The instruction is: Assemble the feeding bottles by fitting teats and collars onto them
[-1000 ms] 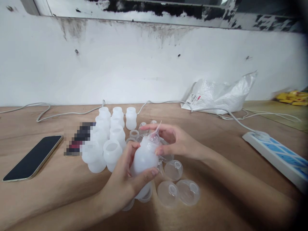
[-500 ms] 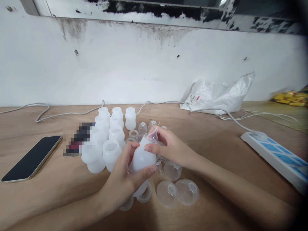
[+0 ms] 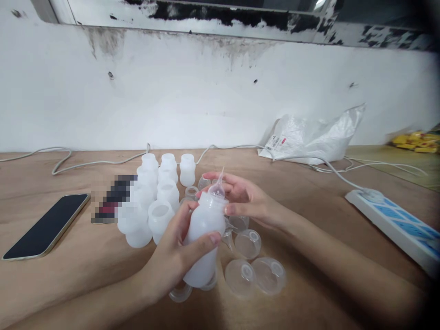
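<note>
My left hand (image 3: 184,250) is wrapped round a frosted white baby bottle (image 3: 205,229), which it holds above the tabletop, tilted a little to the right. A clear teat with a long thin tip (image 3: 217,188) sits in the bottle's mouth, pointing up. My right hand (image 3: 250,199) is beside the neck with its fingers apart. Its thumb is at the neck's right side, and its fingers stretch behind the teat. Whether those fingers touch the teat is hard to tell. Below and to the right lie clear domed caps (image 3: 248,244), and behind my hands are clear collar rings (image 3: 191,192).
Several open white bottles (image 3: 161,215) stand in rows on the left. Beyond them lie a phone (image 3: 48,227) and a partly pixelated dark item (image 3: 115,201). A power strip (image 3: 395,224) is at the right, its cable running along the wall past a plastic bag (image 3: 309,137).
The bottle has tilted more upright and its neck now shows. My right hand has loosened from the teat, its fingers spreading and shifting right. The teat now stands straighter in the mouth.
</note>
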### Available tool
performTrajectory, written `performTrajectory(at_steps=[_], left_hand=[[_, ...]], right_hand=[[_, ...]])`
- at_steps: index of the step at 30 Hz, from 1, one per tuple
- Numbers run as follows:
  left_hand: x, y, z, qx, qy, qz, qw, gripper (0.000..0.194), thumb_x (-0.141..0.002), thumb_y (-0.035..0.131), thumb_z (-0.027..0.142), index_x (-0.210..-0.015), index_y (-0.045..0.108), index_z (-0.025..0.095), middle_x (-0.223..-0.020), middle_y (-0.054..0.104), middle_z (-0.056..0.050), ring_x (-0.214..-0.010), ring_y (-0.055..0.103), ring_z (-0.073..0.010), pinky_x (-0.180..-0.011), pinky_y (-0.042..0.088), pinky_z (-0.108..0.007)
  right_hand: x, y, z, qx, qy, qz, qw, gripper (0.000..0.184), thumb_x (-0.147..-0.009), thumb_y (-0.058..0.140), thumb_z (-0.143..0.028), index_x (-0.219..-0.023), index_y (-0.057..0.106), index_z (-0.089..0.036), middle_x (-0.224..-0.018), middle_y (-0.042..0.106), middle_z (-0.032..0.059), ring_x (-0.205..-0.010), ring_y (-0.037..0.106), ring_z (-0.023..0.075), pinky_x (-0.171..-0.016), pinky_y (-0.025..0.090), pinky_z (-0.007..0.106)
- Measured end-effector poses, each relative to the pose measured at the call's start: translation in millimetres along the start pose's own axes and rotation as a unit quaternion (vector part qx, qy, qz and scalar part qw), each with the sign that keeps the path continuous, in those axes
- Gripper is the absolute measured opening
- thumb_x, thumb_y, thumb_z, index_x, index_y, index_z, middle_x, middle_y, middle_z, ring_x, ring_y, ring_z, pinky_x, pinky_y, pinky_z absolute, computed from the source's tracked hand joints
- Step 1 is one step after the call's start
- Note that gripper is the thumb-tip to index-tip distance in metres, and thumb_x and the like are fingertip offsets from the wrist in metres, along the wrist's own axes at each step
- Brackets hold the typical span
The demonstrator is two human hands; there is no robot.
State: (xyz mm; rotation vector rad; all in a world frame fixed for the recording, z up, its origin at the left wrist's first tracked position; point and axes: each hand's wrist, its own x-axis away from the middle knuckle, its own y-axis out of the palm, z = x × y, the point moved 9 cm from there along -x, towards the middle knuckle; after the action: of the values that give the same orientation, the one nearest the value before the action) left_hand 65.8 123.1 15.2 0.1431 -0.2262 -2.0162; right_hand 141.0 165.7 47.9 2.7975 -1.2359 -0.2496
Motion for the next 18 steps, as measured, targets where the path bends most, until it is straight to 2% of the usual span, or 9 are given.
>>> performTrajectory(at_steps=[4, 7, 10, 13, 15, 18], left_hand=[[-0.1, -0.9, -0.4, -0.016, 0.009, 0.006, 1.000, 0.030, -0.075, 0.063, 0.032, -0.093, 0.040, 0.021, -0.083, 0.050, 0.002, -0.072, 0.045, -0.0113, -0.062, 0.036, -0.025], [-0.3, -1.0, -1.1, -0.022, 0.011, 0.010, 1.000, 0.031, -0.076, 0.063, 0.030, -0.094, 0.039, 0.024, -0.082, 0.050, 0.003, -0.070, 0.044, -0.0102, -0.060, 0.035, -0.023], [0.4, -1.4, 1.6, -0.035, 0.024, 0.016, 0.999, 0.029, -0.076, 0.064, 0.029, -0.093, 0.040, 0.024, -0.082, 0.050, 0.004, -0.069, 0.043, -0.0096, -0.060, 0.035, -0.022], [1.1, -1.7, 1.8, -0.046, 0.017, 0.016, 0.999, 0.028, -0.075, 0.064, 0.030, -0.091, 0.042, 0.023, -0.079, 0.050, 0.004, -0.068, 0.043, -0.0101, -0.059, 0.034, -0.022], [0.7, -1.7, -0.4, -0.029, 0.000, 0.009, 1.000, 0.030, -0.075, 0.064, 0.032, -0.092, 0.042, 0.022, -0.080, 0.050, 0.003, -0.070, 0.046, -0.0112, -0.060, 0.035, -0.023], [-0.4, 0.6, -3.5, 0.030, -0.023, -0.013, 0.999, 0.032, -0.074, 0.063, 0.034, -0.094, 0.042, 0.021, -0.082, 0.050, 0.001, -0.072, 0.049, -0.0123, -0.060, 0.037, -0.024]], right_hand=[[0.6, -3.5, 0.9, 0.027, 0.004, 0.030, 0.999, 0.059, -0.062, 0.073, -0.021, -0.115, 0.047, -0.019, -0.097, 0.057, 0.0029, -0.086, 0.056, 0.0132, -0.070, 0.045, 0.025], [1.3, -2.4, 1.7, 0.084, 0.008, 0.046, 0.995, 0.050, -0.063, 0.072, -0.023, -0.109, 0.053, -0.019, -0.092, 0.056, 0.0012, -0.084, 0.054, 0.0126, -0.071, 0.043, 0.025], [2.7, -1.8, 5.3, 0.145, 0.025, 0.073, 0.986, 0.039, -0.063, 0.072, -0.030, -0.098, 0.057, -0.018, -0.087, 0.057, 0.0011, -0.079, 0.053, 0.0134, -0.068, 0.042, 0.025], [4.6, -5.0, 3.0, 0.195, 0.019, 0.109, 0.974, 0.036, -0.063, 0.072, -0.037, -0.090, 0.056, -0.018, -0.086, 0.057, 0.0018, -0.079, 0.053, 0.0148, -0.068, 0.042, 0.027], [4.4, -4.4, -0.4, 0.190, 0.005, 0.095, 0.977, 0.042, -0.064, 0.069, -0.045, -0.094, 0.054, -0.019, -0.095, 0.056, 0.0037, -0.086, 0.053, 0.0166, -0.071, 0.043, 0.028], [2.4, -1.9, -3.6, 0.109, -0.005, 0.037, 0.993, 0.065, -0.062, 0.070, -0.047, -0.115, 0.044, -0.021, -0.120, 0.048, 0.0084, -0.104, 0.049, 0.0203, -0.077, 0.043, 0.030]])
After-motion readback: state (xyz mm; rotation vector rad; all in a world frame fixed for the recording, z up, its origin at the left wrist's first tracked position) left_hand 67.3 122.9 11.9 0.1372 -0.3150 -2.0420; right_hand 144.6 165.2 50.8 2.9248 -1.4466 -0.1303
